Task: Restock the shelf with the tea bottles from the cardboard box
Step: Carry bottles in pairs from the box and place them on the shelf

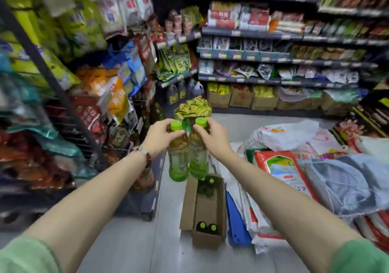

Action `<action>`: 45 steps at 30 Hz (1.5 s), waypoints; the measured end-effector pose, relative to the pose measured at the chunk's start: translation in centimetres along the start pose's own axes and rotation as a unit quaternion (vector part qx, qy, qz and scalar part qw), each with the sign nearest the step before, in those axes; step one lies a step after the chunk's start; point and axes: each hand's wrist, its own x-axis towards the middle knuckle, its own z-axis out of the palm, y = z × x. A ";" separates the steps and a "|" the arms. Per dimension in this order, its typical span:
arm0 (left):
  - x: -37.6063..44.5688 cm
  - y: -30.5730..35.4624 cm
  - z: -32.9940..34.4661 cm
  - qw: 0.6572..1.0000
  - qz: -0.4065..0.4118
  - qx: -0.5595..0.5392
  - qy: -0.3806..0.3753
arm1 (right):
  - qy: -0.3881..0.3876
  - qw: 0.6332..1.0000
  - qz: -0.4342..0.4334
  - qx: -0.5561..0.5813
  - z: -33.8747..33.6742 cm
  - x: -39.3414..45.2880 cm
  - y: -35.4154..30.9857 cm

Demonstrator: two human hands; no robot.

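My left hand (157, 137) grips the neck of a green-capped tea bottle (178, 157). My right hand (212, 136) grips the neck of a second tea bottle (199, 159). Both bottles hang side by side, touching, in mid air above the open cardboard box (189, 205) on the floor. Inside the box, two green-capped bottles (207, 227) stand at the near end and more dark bottle tops (207, 185) show at the far end. The shelves (176, 79) of packaged goods stand ahead and to the left.
A wire rack (69, 129) crammed with snack bags fills the left. Stacked rice sacks (282, 167) and a grey bag (347, 182) lie on the right. A blue plastic piece (235, 220) leans beside the box. A box of yellow packets (194, 107) stands on the floor ahead.
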 end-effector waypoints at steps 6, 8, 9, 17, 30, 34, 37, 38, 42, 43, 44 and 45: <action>-7.4 -2.0 -7.5 0.995 -0.051 0.008 0.088 | -0.093 0.992 -0.087 0.017 5.0 -2.1 -6.6; -10.2 -3.1 -10.3 0.991 -0.076 0.006 0.112 | -0.128 0.986 -0.104 0.035 7.5 -3.3 -9.1; -11.7 -3.7 -11.7 0.989 -0.088 0.002 0.121 | -0.147 0.981 -0.114 0.048 8.8 -4.0 -10.4; -23.0 -7.8 -24.3 0.967 -0.140 -0.015 0.213 | -0.261 0.941 -0.199 0.088 19.3 -9.1 -21.7; -32.5 -13.4 -42.8 0.919 -0.160 0.021 0.360 | -0.284 0.907 -0.289 0.115 34.3 -13.8 -39.2; -32.2 -15.5 -47.3 0.911 -0.155 0.040 0.380 | -0.269 0.905 -0.307 0.120 37.4 -13.1 -43.3; -30.7 -16.8 -50.6 0.909 -0.131 0.055 0.393 | -0.251 0.910 -0.313 0.104 40.5 -11.2 -45.5; -29.9 -17.3 -51.8 0.908 -0.123 0.059 0.396 | -0.246 0.913 -0.309 0.103 41.5 -10.3 -46.1; -25.7 -19.1 -56.6 0.918 -0.099 0.036 0.382 | -0.218 0.923 -0.298 0.106 44.8 -6.4 -48.9; -24.6 -19.6 -57.7 0.920 -0.097 0.037 0.378 | -0.210 0.925 -0.297 0.107 45.5 -5.5 -49.6; -23.3 -20.1 -59.0 0.922 -0.091 0.035 0.374 | -0.198 0.929 -0.292 0.109 46.2 -4.4 -50.2; -22.5 -20.3 -59.8 0.922 -0.084 0.033 0.377 | -0.188 0.932 -0.290 0.112 46.6 -3.7 -50.7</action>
